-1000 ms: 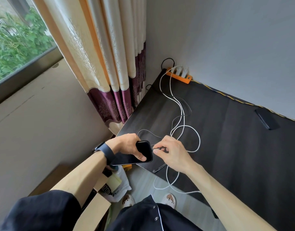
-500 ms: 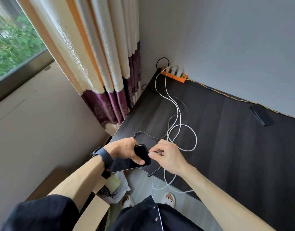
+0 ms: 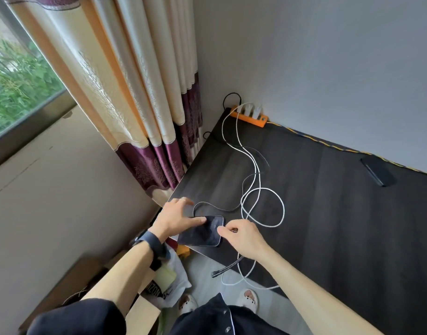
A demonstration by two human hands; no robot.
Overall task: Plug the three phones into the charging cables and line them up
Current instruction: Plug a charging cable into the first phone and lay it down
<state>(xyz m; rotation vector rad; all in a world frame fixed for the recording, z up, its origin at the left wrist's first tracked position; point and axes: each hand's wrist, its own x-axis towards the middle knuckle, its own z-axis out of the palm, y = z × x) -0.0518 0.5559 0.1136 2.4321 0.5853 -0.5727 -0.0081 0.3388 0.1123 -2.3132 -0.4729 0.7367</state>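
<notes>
A dark phone (image 3: pixel 202 232) lies face up on the near left corner of the black table (image 3: pixel 328 226). My left hand (image 3: pixel 176 218) is spread over its far left end, and only the thumb touches the glass. My right hand (image 3: pixel 244 236) pinches a dark cable's plug (image 3: pixel 234 230) at the phone's right edge. I cannot tell whether the plug is seated. White cables (image 3: pixel 263 206) loop across the table from an orange power strip (image 3: pixel 250 116). A second dark phone (image 3: pixel 378 170) lies far right by the wall.
A braided dark cable end (image 3: pixel 225 269) and a white loop (image 3: pixel 241 279) hang over the table's front edge. A curtain (image 3: pixel 144 112) hangs left of the table. Bags and a cardboard box (image 3: pixel 144 310) sit on the floor below the corner.
The phone has gone from my left hand's grip down flat onto the table corner. My left fingers have spread open. My right hand stays pinched on the plug at the phone's edge.
</notes>
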